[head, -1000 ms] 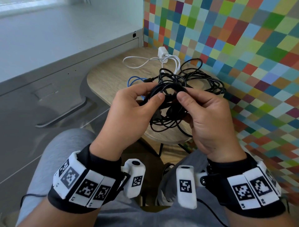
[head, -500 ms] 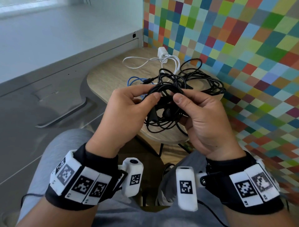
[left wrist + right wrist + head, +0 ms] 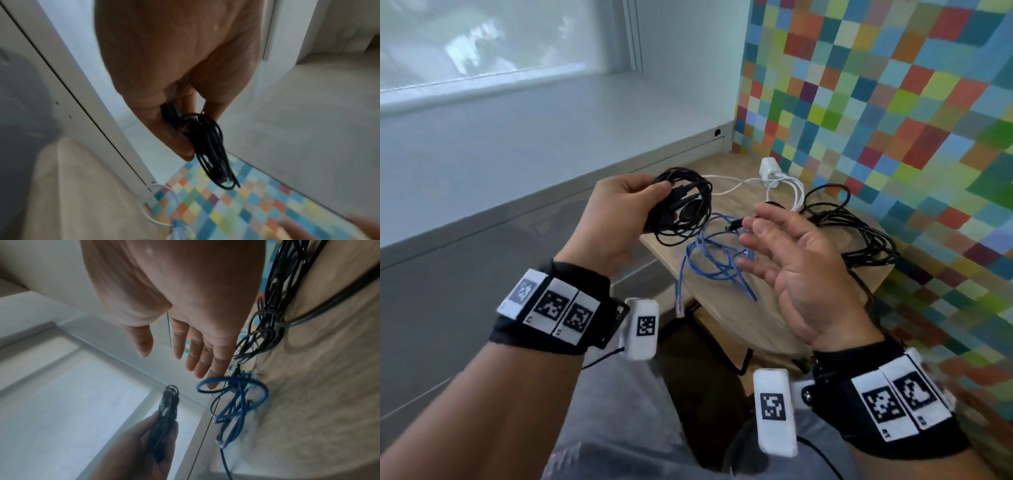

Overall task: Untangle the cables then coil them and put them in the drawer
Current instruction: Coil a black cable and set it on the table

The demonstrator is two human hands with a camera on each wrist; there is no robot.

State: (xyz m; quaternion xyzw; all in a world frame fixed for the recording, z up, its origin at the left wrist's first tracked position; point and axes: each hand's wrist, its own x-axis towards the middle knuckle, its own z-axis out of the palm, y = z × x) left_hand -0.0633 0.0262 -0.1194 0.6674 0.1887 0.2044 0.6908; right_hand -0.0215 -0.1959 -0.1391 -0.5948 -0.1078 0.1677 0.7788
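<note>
Left hand (image 3: 616, 212) is gripping the black coil (image 3: 685, 205), frame centre; right hand (image 3: 798, 260) is hovering wide open; a slack grip could unravel the loops.

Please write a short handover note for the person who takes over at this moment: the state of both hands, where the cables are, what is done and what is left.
Left hand: grips the coiled black cable, lifted off the table.
Right hand: open, holds nothing, fingers above the blue cable.
On the table: the blue cable, loose, one end hanging over the edge; the white cable with its charger at the back; a black bundle by the wall.
Done: one black cable coiled.
Left: put that coil in the drawer, not seen open here; then sort, coil and store the others.
</note>
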